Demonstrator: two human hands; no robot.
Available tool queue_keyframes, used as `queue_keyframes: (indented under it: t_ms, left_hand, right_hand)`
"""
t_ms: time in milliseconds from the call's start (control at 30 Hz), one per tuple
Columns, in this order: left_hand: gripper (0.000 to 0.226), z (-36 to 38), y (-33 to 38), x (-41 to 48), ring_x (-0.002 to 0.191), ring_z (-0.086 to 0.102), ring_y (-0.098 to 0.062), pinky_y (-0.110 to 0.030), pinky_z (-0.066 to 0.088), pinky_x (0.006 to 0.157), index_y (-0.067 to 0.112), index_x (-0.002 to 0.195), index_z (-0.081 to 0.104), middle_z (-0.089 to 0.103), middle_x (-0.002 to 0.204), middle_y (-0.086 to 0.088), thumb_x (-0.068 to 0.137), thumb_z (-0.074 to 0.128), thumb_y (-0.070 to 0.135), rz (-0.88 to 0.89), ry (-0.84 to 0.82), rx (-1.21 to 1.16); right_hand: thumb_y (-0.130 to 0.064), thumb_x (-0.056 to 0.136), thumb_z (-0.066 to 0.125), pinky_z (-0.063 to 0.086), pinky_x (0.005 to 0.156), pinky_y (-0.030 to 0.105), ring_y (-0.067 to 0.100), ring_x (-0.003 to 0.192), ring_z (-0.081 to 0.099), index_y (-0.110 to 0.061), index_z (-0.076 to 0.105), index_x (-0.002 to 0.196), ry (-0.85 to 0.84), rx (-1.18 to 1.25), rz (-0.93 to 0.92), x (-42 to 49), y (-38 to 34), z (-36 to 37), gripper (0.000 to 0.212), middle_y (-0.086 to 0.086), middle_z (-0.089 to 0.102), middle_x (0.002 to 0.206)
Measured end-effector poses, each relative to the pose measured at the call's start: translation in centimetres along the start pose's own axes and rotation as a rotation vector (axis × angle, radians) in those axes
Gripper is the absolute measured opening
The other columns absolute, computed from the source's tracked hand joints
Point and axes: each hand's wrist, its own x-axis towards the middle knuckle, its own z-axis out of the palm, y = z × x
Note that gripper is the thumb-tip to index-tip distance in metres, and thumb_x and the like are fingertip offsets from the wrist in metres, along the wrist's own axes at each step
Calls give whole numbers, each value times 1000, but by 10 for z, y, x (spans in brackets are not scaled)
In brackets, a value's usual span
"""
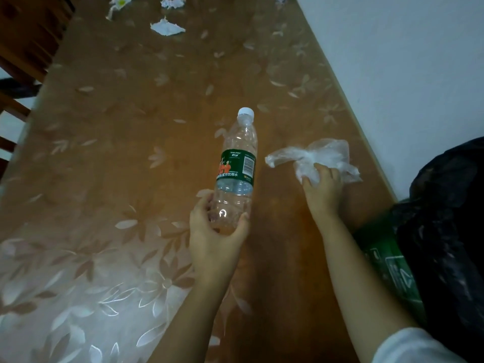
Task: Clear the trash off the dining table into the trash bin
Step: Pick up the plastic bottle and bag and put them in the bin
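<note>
The empty bottle (237, 169) is gripped at its base by the left hand (217, 231), while a crumpled plastic bag (314, 159) is pinched by the right hand (323, 191), both above the table (131, 106). Each hand is loaded, likely so one trip feeds the bin (445, 231) at right; paper scraps (167, 28) lie at the far end.

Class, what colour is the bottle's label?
Dark green, on the bottle in the left hand; head view.

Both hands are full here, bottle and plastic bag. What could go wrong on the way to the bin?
The left hand grips the bottle only near its base, so it could tip out. The bag is loosely bunched in the right hand and may snag the bin liner. Paper scraps at the table's far end could be missed.
</note>
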Motion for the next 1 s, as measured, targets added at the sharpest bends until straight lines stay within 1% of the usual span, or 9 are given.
queue_keyframes:
  t_ms: [133, 300, 400, 500, 567, 700, 800, 900, 1000]
  left_hand:
    - [68, -1, -2, -6, 97, 56, -4, -24, 49, 77, 25, 127, 44, 54, 116, 10, 67, 76, 35, -10, -8, 11]
    - [63, -11, 0, -22, 98, 51, 4, -11, 44, 71, 27, 123, 46, 53, 114, 12, 68, 76, 33, -25, -12, -15]
    - [62, -22, 0, -34, 99, 50, 2, -19, 46, 75, 29, 122, 45, 52, 115, 11, 68, 76, 32, -20, -23, -11]
    - [59, -38, -4, -45, 99, 52, -1, -33, 51, 80, 31, 119, 45, 53, 115, 9, 69, 76, 30, -19, 0, -21]
    - [59, -53, -7, -52, 99, 54, -3, -35, 52, 81, 32, 119, 44, 53, 116, 8, 69, 75, 31, -16, 0, -26]
    - [63, -81, -9, -65, 100, 53, -2, -25, 48, 78, 26, 124, 44, 53, 119, 5, 69, 75, 32, 28, -52, -29]
    - [61, -101, -3, -76, 98, 50, 4, -16, 42, 74, 25, 124, 45, 52, 118, 7, 70, 74, 32, 87, -103, -23]
    - [62, -119, 5, -82, 95, 50, 6, -18, 42, 73, 24, 124, 44, 51, 118, 7, 71, 74, 31, 159, -158, -34]
    - [64, -130, 17, -87, 96, 51, -2, -26, 44, 78, 21, 127, 44, 51, 120, 5, 72, 74, 31, 241, -211, -33]
  right_hand:
    - [-15, 79, 64, 40, 87, 40, 31, 108, 46, -11, 59, 108, -28, -48, -25, -15, 3, 4, 29, 13, 56, 115]
    - [-2, 77, 62, 44, 70, 33, 31, 85, 56, -3, 63, 91, -82, 18, -61, -39, 4, -3, 15, 16, 60, 98]
    - [-2, 79, 60, 48, 66, 33, 26, 81, 56, -5, 62, 92, -128, 44, -42, -62, 2, -11, 13, 14, 61, 98]
    - [-3, 84, 57, 42, 58, 23, 18, 78, 53, -4, 60, 100, -191, 92, 14, -87, -6, -26, 16, 11, 61, 97]
    - [-6, 86, 55, 39, 53, 17, 18, 77, 53, -7, 60, 103, -209, 111, 31, -105, -13, -38, 18, 11, 61, 95]
    - [-4, 86, 55, 31, 48, 4, 17, 78, 51, -4, 62, 98, -155, 150, 5, -144, -31, -67, 14, 8, 59, 88]
    - [1, 82, 57, 33, 53, -2, 11, 67, 47, 0, 62, 89, -93, 164, -89, -175, -45, -94, 8, 3, 54, 80]
    - [2, 79, 60, 32, 55, 0, -1, 60, 41, 1, 61, 82, -8, 144, -141, -199, -54, -118, 3, -3, 47, 72]
    - [1, 80, 60, 34, 57, 2, -1, 61, 42, -4, 60, 80, 88, 132, -167, -218, -62, -143, 4, -1, 47, 75]
